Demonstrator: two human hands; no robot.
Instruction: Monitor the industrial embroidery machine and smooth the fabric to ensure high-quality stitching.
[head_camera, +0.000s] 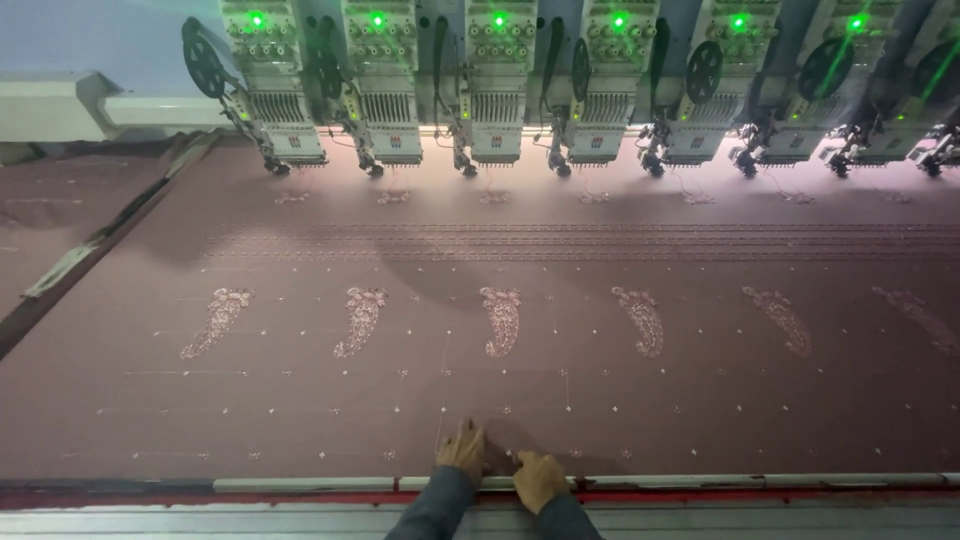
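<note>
Both hands (500, 465) rest on the fabric (560, 390) at its near edge; embroidery heads (590, 90) line the far side

Your mauve fabric (560, 390) lies flat and taut, with paisley motifs (502, 322) embroidered in a row across the middle.

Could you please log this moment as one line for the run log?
left hand: flat on pink fabric | right hand: on fabric by front rail | embroidery heads: green lights on

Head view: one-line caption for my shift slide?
Both hands, left hand and right hand, press pink fabric under a row of embroidery heads.
</note>
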